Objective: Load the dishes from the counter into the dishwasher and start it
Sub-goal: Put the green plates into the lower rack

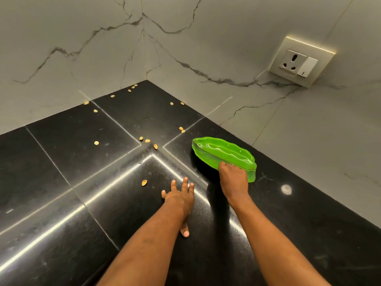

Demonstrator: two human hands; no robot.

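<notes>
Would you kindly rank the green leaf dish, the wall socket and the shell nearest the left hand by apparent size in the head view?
Largest, alike: green leaf dish and wall socket; the socket is farther off, so I leave them unranked.
Smallest: shell.

Glossy black counter (61, 162) meets grey-veined marble walls (61, 38) bearing a socket (296, 62).

We saw a black stone counter (61, 162) strewn with pale shells (144, 182), with a green leaf-shaped dish (222, 151) near its right wall.
</notes>
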